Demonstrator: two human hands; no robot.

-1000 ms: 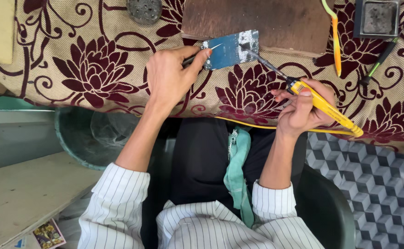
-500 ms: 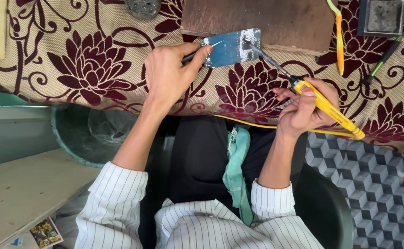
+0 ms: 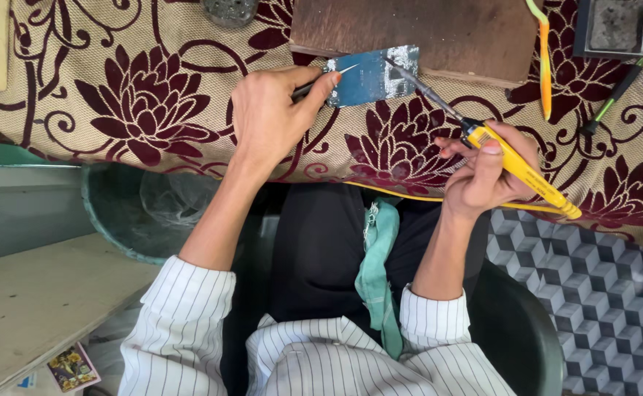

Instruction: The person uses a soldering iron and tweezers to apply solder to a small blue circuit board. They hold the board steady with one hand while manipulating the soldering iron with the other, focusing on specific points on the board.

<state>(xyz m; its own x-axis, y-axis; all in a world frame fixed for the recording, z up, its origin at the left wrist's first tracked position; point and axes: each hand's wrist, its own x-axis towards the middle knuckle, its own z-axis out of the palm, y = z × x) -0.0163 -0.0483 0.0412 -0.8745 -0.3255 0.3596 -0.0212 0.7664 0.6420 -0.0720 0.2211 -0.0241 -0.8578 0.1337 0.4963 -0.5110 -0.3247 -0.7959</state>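
A small blue circuit board [image 3: 371, 75] lies on the floral tablecloth [image 3: 131, 103], against the front edge of a brown wooden block [image 3: 417, 29]. My left hand [image 3: 270, 117] pinches slim metal tweezers [image 3: 321, 79] whose tip rests on the board's left end. My right hand [image 3: 486, 172] grips a yellow-handled soldering iron [image 3: 516, 165]; its metal tip touches the board's silvery right part. Both forearms wear striped white sleeves.
A green cloth [image 3: 376, 271] hangs over my dark lap. Further back on the table lie an orange-green tool [image 3: 543, 59], a green-handled tool [image 3: 615, 95] and a dark square box [image 3: 613, 28]. A green bin [image 3: 127, 209] stands under the table's left side, beside a wooden ledge [image 3: 35, 308].
Almost nothing differs. The view has shifted slightly, and both hands keep the tweezers and the iron on the board.
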